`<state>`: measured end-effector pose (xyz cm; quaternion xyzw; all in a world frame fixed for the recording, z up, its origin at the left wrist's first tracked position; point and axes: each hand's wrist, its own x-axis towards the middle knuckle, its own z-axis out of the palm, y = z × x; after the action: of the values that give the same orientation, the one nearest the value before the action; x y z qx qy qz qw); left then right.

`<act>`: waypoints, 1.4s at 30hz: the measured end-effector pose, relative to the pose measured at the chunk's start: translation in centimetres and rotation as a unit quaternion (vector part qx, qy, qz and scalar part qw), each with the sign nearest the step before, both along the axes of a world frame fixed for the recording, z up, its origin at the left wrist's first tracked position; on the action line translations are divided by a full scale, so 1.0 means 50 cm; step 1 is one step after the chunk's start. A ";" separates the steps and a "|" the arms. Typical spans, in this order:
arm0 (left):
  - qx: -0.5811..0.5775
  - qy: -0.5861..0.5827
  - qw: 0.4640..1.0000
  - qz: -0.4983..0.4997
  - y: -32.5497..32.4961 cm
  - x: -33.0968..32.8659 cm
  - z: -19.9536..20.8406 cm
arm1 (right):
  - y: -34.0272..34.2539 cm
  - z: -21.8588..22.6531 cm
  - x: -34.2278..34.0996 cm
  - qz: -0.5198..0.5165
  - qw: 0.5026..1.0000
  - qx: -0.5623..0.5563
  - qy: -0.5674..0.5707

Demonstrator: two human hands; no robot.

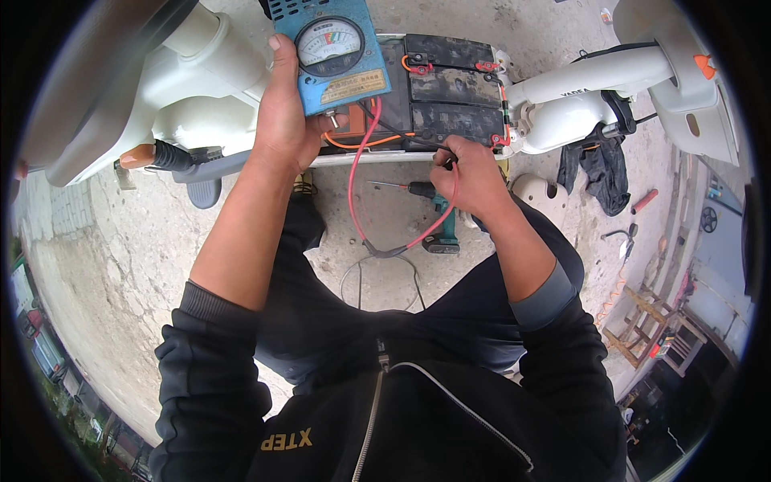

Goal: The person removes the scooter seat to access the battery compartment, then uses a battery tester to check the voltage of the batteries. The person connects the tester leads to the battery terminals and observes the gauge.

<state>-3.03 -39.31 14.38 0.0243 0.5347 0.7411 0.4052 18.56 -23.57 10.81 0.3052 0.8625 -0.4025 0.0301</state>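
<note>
My left hand (285,128) grips a blue battery tester (347,80) with a round analog dial, thumb along its left side. A red test lead (351,178) loops down from the tester and back up to my right hand (475,173). A black lead (397,132) also runs from the tester to that hand. My right fingers are closed on the lead ends, close to the near battery's edge; whether a tip touches a terminal is hidden. Several black, dusty batteries (454,87) sit side by side in the scooter, with red and orange wires at their terminals.
The white electric scooter (598,76) stretches across the far side. Between my legs, a teal cordless drill (443,237) lies on the concrete floor beside a thin cable loop (341,281). Dark cloth (604,173), a red-handled tool (645,201) and a wooden stool (638,321) are at right.
</note>
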 end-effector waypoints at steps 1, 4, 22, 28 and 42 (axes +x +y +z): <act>0.001 0.014 1.000 0.000 -0.005 0.000 -0.001 | -0.008 -0.010 0.000 0.016 1.000 0.010 -0.002; -0.012 0.009 1.000 0.007 -0.019 0.004 -0.003 | 0.003 -0.045 -0.024 -0.018 0.992 0.114 0.047; -0.017 0.010 1.000 0.016 -0.032 -0.001 0.004 | 0.020 -0.050 -0.095 0.097 0.966 0.212 -0.114; -0.018 0.005 1.000 -0.011 -0.036 0.003 0.007 | 0.023 -0.053 -0.085 0.080 0.970 0.195 -0.120; -0.037 -0.013 0.999 -0.018 -0.040 0.035 -0.001 | 0.041 -0.076 -0.034 0.021 0.980 0.192 -0.038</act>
<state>-1.29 -41.31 14.32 0.0092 0.5560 0.7136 0.4261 16.85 -21.51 6.99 0.3025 0.9282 -0.2164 0.0121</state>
